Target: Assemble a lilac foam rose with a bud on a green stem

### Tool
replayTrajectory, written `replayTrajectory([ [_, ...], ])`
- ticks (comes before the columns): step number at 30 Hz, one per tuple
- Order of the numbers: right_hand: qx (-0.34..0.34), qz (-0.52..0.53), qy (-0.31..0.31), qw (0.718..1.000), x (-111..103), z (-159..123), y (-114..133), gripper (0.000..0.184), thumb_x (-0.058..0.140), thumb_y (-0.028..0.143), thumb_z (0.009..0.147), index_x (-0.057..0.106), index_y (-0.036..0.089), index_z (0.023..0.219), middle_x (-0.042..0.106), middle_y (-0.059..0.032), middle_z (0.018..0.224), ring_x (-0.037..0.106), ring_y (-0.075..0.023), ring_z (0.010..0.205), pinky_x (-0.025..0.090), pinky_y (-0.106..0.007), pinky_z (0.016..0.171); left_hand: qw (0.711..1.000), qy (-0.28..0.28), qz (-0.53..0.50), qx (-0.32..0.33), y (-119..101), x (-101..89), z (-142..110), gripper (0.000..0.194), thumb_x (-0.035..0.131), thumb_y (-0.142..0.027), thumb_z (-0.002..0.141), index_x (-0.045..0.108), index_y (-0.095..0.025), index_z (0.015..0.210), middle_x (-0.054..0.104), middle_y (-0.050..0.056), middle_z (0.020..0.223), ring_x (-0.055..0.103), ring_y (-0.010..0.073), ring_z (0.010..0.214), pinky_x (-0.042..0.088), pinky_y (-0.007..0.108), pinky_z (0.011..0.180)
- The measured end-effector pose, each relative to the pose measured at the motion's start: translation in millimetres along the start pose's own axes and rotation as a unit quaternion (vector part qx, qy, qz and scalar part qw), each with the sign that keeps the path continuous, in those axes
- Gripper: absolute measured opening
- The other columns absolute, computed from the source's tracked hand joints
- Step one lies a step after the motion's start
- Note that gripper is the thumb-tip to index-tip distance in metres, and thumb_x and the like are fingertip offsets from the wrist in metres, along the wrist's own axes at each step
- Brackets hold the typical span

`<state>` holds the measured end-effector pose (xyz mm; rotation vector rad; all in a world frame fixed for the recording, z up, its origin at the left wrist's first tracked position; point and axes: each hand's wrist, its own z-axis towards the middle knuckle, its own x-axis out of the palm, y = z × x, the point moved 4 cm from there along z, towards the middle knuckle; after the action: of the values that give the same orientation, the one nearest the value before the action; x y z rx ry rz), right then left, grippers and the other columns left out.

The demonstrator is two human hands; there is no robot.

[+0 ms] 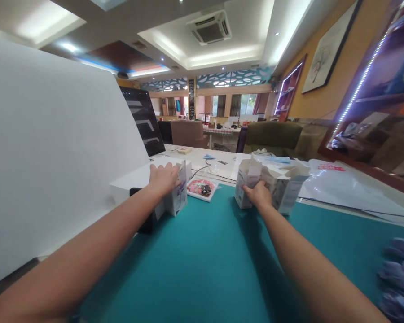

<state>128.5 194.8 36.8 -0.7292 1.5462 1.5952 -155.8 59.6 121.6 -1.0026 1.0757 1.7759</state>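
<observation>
At the left, my left hand (pixel 163 178) is closed over the upper part of a small printed white carton (pixel 179 197), which stands upright on the teal mat (pixel 208 251). Its fingertips are partly hidden behind the carton's flap. My right hand (pixel 260 194) grips the lower side of another white carton (pixel 245 175), its top flaps raised. Right beside that one stands a further open white carton (pixel 289 190), flaps spread. Between the two hands lies a flat square with a red pattern (pixel 202 188) and a small black piece on it.
A large white panel (pixel 60 143) rises at the left, with a dark object (pixel 144 224) near its foot. Blurred purple-grey bundles (pixel 400 273) lie at the right edge. White plastic sheeting (pixel 350 184) covers the far right. An olive chair (pixel 272 137) stands beyond the table.
</observation>
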Motion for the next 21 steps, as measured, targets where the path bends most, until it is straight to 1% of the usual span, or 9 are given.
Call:
replayTrajectory([
  [3,-0.014,0.012,-0.021,1.000,-8,-9,8,0.060,0.052,0.048,0.086,0.042,0.005,0.125,0.061,-0.0309,0.121,0.060,-0.0404,0.114,0.046,-0.046,0.087,1.000,0.006,-0.017,0.004,2,-1.1,-3,0.035,0.052,-0.038,0.089,0.055,-0.020,0.118,0.063,0.016,0.118,0.063,0.0343,0.100,0.036,0.046,0.085],
  [5,-0.041,0.022,-0.032,0.998,-16,-17,20,0.059,0.053,0.050,0.085,0.043,0.008,0.124,0.062,-0.0287,0.121,0.060,-0.0393,0.114,0.046,-0.044,0.088,1.000,0.007,-0.027,0.003,4,-1.4,-3,0.035,0.052,-0.037,0.089,0.054,-0.021,0.120,0.062,0.016,0.119,0.063,0.0338,0.101,0.037,0.046,0.085],
  [7,-0.076,0.036,-0.036,0.996,-18,-24,42,0.059,0.052,0.055,0.083,0.044,0.012,0.123,0.063,-0.0252,0.121,0.060,-0.0369,0.114,0.046,-0.041,0.087,0.999,0.007,-0.036,0.003,6,-1.0,-2,0.037,0.054,-0.039,0.088,0.053,-0.022,0.121,0.061,0.015,0.120,0.063,0.0338,0.101,0.037,0.046,0.086],
  [9,-0.107,0.051,-0.032,0.992,-12,-28,70,0.060,0.052,0.059,0.083,0.045,0.013,0.121,0.064,-0.0221,0.121,0.061,-0.0345,0.113,0.046,-0.038,0.086,0.999,0.006,-0.044,0.004,8,-0.3,-2,0.040,0.056,-0.044,0.087,0.053,-0.022,0.121,0.061,0.015,0.121,0.063,0.0339,0.100,0.037,0.047,0.087],
  [13,-0.138,0.073,-0.002,0.988,25,-30,129,0.061,0.051,0.061,0.083,0.045,0.013,0.120,0.067,-0.0195,0.116,0.063,-0.0318,0.109,0.048,-0.035,0.081,0.998,-0.005,-0.055,0.006,19,-3.5,-7,0.054,0.057,-0.056,0.085,0.050,-0.019,0.124,0.058,0.017,0.126,0.059,0.0371,0.106,0.038,0.049,0.089],
  [15,-0.140,0.074,0.011,0.987,47,-28,151,0.063,0.050,0.061,0.084,0.043,0.011,0.121,0.066,-0.0217,0.117,0.063,-0.0322,0.110,0.047,-0.035,0.082,0.997,-0.042,-0.067,0.017,26,-12.0,-8,0.060,0.056,-0.058,0.085,0.047,-0.017,0.129,0.055,0.018,0.131,0.054,0.0384,0.114,0.037,0.051,0.092],
  [17,-0.142,0.070,0.023,0.987,68,-25,167,0.064,0.048,0.060,0.086,0.041,0.008,0.124,0.064,-0.0252,0.120,0.062,-0.0332,0.112,0.047,-0.036,0.083,0.991,-0.097,-0.089,0.038,30,-24.6,-3,0.062,0.055,-0.053,0.088,0.041,-0.018,0.138,0.050,0.016,0.139,0.049,0.0372,0.121,0.036,0.052,0.096],
  [18,-0.145,0.067,0.030,0.987,78,-24,173,0.065,0.047,0.059,0.087,0.039,0.008,0.125,0.063,-0.0266,0.120,0.061,-0.0336,0.112,0.047,-0.037,0.083,0.988,-0.111,-0.099,0.049,30,-30.0,1,0.062,0.053,-0.050,0.090,0.036,-0.020,0.142,0.047,0.015,0.143,0.046,0.0364,0.124,0.036,0.052,0.097],
  [21,-0.177,0.053,0.068,0.980,104,-22,186,0.062,0.040,0.058,0.092,0.037,0.007,0.127,0.064,-0.0264,0.119,0.063,-0.0320,0.109,0.048,-0.036,0.080,0.983,-0.082,-0.121,0.114,23,-37.2,24,0.056,0.048,-0.041,0.094,0.034,-0.027,0.146,0.037,0.009,0.152,0.041,0.0337,0.130,0.037,0.050,0.098],
])
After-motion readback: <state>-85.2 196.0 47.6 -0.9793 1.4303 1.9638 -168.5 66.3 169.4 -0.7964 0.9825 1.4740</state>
